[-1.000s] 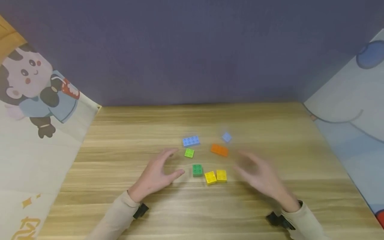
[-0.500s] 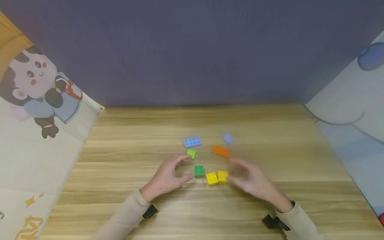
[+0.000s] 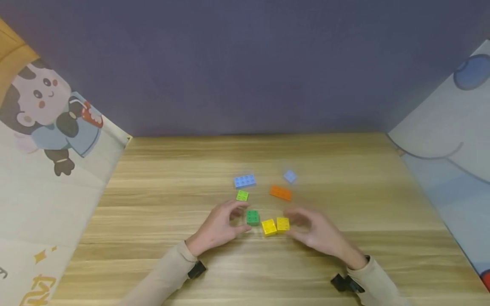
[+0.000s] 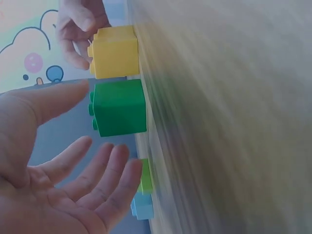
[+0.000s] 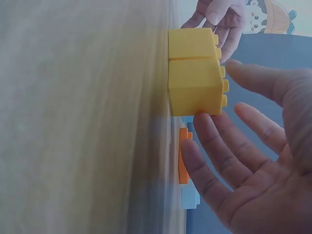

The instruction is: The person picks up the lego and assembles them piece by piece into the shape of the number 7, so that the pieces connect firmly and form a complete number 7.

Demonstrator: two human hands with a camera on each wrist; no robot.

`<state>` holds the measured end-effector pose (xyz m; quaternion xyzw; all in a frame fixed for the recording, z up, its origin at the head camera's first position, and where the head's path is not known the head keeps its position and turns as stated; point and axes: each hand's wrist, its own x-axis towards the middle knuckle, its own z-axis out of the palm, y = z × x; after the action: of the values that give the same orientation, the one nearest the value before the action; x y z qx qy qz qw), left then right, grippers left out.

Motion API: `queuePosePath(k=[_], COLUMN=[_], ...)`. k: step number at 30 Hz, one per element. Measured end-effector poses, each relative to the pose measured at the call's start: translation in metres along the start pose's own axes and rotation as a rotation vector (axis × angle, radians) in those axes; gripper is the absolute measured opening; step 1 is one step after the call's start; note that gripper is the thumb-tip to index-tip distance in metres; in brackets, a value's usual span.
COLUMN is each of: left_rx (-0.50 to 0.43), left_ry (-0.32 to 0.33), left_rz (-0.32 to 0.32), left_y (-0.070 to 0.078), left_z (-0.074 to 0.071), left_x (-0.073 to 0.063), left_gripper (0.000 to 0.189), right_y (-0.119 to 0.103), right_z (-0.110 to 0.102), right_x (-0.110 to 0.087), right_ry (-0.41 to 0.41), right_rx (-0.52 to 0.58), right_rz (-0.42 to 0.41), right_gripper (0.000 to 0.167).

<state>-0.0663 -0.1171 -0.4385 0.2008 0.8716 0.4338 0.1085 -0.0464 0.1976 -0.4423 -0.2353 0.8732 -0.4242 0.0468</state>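
My left hand (image 3: 218,225) is beside the green building brick (image 3: 252,217), thumb in front of it and fingers behind, spread apart. In the left wrist view daylight shows between that hand and the green brick (image 4: 119,108). Two yellow bricks sit side by side to the right, one slightly turned (image 3: 269,228) and one straighter (image 3: 283,224). My right hand (image 3: 319,231) reaches around the right yellow brick with thumb and fingers parted. In the right wrist view its fingertips (image 5: 204,122) are right at that yellow brick's (image 5: 195,90) side. Neither hand grips anything.
Farther back on the wooden table (image 3: 172,170) lie a small lime brick (image 3: 242,195), a long blue brick (image 3: 245,181), an orange brick (image 3: 280,192) and a small light-blue brick (image 3: 290,176). A dark panel (image 3: 252,68) rises behind the table, with printed walls at both sides.
Both hands have moved inward: the left one rightward to the green brick, the right one leftward to the right yellow brick. The bricks keep their places on the table.
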Motion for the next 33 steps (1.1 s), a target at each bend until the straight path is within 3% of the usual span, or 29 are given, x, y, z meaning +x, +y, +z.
queuePosePath(k=[18, 33], left_rx=[-0.074, -0.073], left_ry=[-0.046, -0.039], left_rz=[-0.027, -0.026], left_y=[-0.005, -0.004], left_z=[0.003, 0.004], left_x=[0.015, 0.014], left_gripper=[0.045, 0.043], right_y=[0.01, 0.012], right_z=[-0.004, -0.006], right_x=[0.007, 0.007], right_ry=[-0.047, -0.035], right_rx=[-0.048, -0.05], right_rz=[0.035, 0.028], right_gripper=[0.045, 0.039])
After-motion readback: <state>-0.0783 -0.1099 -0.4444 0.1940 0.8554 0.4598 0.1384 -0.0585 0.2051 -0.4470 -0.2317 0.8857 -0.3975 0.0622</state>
